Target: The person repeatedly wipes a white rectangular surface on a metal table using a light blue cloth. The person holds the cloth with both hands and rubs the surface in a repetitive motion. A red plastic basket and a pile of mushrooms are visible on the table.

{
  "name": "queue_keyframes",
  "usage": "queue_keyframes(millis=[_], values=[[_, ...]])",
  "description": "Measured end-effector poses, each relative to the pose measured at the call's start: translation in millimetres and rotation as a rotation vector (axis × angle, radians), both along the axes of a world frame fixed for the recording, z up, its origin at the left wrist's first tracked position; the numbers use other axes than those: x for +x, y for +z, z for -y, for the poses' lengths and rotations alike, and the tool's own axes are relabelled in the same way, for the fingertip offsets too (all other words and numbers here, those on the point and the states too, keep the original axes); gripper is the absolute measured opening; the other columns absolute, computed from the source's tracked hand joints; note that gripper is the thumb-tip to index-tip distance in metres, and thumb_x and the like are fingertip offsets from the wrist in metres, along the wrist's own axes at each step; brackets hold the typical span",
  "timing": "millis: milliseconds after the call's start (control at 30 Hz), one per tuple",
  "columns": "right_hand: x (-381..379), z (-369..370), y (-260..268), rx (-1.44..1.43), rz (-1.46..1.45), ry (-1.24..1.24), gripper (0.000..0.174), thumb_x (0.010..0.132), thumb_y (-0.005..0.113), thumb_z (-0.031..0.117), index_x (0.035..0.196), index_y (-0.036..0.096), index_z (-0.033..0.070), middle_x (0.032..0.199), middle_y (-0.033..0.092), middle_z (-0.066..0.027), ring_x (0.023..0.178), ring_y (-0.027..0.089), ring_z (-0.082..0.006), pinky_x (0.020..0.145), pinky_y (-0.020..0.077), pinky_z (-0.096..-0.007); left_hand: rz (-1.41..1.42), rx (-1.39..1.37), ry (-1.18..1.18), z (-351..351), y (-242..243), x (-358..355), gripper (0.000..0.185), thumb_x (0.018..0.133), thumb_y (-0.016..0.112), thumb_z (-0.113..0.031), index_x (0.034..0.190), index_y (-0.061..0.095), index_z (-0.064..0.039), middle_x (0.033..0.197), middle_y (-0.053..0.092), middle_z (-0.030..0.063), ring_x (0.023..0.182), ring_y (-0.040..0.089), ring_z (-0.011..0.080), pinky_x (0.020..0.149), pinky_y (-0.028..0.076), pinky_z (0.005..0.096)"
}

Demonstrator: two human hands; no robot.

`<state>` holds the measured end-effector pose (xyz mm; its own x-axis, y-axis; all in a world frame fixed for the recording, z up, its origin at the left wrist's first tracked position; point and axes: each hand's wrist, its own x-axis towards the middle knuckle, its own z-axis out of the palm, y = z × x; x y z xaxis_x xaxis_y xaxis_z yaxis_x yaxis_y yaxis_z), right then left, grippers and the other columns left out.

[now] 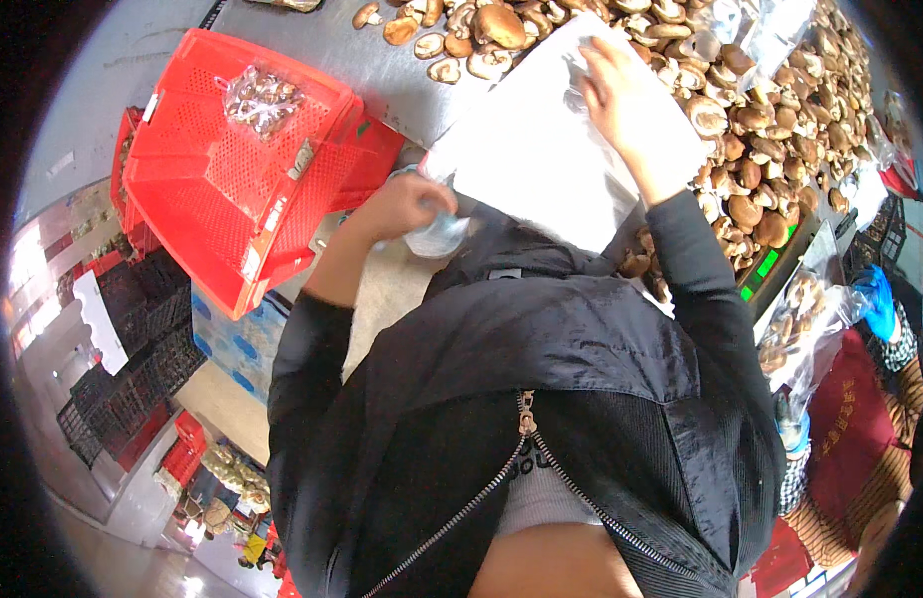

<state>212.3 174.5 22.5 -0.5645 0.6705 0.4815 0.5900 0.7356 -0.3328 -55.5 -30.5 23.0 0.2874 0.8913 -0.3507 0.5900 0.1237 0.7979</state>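
A white, sheet-like stack or bag bundle [536,142] lies over the edge of the metal table, against a large heap of shiitake mushrooms [760,119]. My right hand [615,97] rests on its upper right part, fingers spread. My left hand [413,205] is blurred, beside the bundle's lower left corner, with its fingers curled; whether it holds anything is unclear. Just below that hand is a pale, cup-like item [437,235]. A red plastic crate [185,179] stands left of my left hand, with a clear bag of mushrooms [261,101] in it.
Loose mushrooms [499,28] lie on the metal table [319,37] at the top. Clear plastic bags [779,37] rest on the heap. At the right, a person's blue-gloved hand [876,299] holds a bag of mushrooms [794,321]. Black crates [132,359] stand at the left.
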Motion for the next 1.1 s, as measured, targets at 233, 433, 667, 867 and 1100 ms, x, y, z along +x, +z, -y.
queue_keyframes(millis=[233,433,667,867,1100], values=[[49,86,-39,-0.696,-0.307,-0.128,0.015,0.085,0.058,0.010,0.099,0.063,0.006,0.092,0.065,-0.0132,0.084,0.063,-0.0266,0.071,0.0493,-0.0338,0.811,-0.325,0.585,-123,-84,73,0.017,0.082,0.059,-0.011,0.092,0.066,0.000,0.076,0.066,0.0094,0.076,0.062,0.0154,0.071,0.052,0.0336],[57,128,-78,-0.547,-0.010,0.072,0.024,0.078,0.067,0.009,0.101,0.060,0.004,0.082,0.058,-0.0090,0.076,0.059,-0.0249,0.069,0.0481,-0.0348,-0.405,0.054,0.105,-93,-84,33,0.032,0.080,0.061,-0.030,0.082,0.063,0.001,0.065,0.058,0.0169,0.068,0.062,0.0220,0.064,0.050,0.0384],[40,119,-85,-0.408,0.130,0.029,0.015,0.075,0.069,0.011,0.088,0.063,0.008,0.080,0.057,-0.0085,0.075,0.059,-0.0268,0.068,0.0471,-0.0377,0.210,-0.493,0.459,-39,-6,16,0.013,0.076,0.067,-0.012,0.082,0.065,0.000,0.076,0.064,0.0071,0.072,0.058,0.0137,0.068,0.047,0.0288],[25,63,-97,-0.650,0.101,0.097,0.006,0.078,0.062,0.010,0.083,0.064,0.007,0.075,0.062,-0.0117,0.070,0.062,-0.0278,0.065,0.0488,-0.0376,0.071,-0.398,-0.124,-58,40,14,0.016,0.069,0.066,-0.003,0.084,0.069,0.000,0.079,0.065,0.0031,0.077,0.060,0.0123,0.072,0.048,0.0265],[44,-18,-36,-0.121,0.143,-0.280,0.008,0.083,0.057,0.011,0.082,0.063,0.006,0.078,0.065,-0.0144,0.072,0.064,-0.0321,0.066,0.0507,-0.0399,0.017,0.089,-0.046,-110,-6,48,0.019,0.071,0.065,-0.014,0.086,0.067,-0.002,0.072,0.065,0.0160,0.070,0.064,0.0257,0.067,0.050,0.0343]])
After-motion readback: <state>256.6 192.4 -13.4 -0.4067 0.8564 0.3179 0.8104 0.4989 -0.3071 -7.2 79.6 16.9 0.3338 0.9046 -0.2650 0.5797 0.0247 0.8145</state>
